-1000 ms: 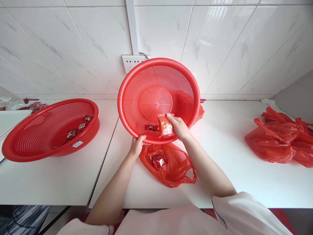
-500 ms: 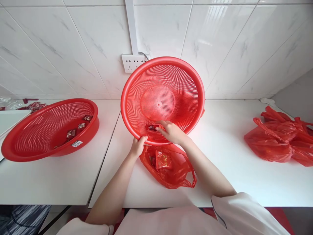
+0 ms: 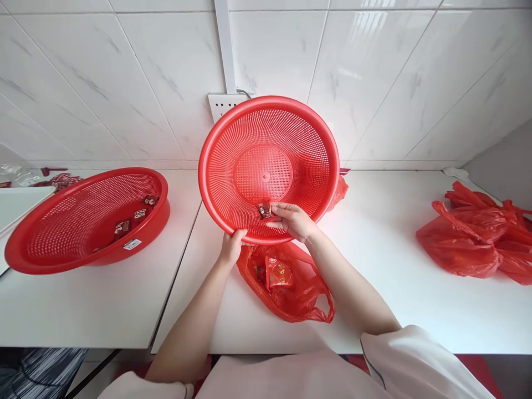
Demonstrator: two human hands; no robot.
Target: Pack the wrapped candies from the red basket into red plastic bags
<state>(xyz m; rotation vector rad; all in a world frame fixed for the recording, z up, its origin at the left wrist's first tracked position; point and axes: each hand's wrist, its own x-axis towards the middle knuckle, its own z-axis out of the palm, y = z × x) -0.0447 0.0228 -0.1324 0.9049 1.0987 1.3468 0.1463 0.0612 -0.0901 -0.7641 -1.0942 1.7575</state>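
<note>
My left hand (image 3: 233,245) grips the near left rim of a red plastic colander (image 3: 266,130), which is tilted up so its inside faces me. Inside it, my right hand (image 3: 294,220) pinches a small dark wrapped candy (image 3: 264,210) between thumb and fingers, close to the lower wall. Just below the colander lies a red plastic bag (image 3: 305,299), its mouth spread, with a red packet (image 3: 279,272) bearing gold writing inside. Other contents of the bag are partly hidden by red film.
On the left table stands a second red colander (image 3: 85,188) holding several dark wrapped candies (image 3: 122,227). Tied red bags (image 3: 465,238) sit at the right. A power socket (image 3: 220,103) is on the tiled wall behind, and a gap separates the two tables.
My right hand has closed on the candy and raised it a little from the colander's lower wall. The colander has shifted slightly left, showing some red plastic behind its right side.
</note>
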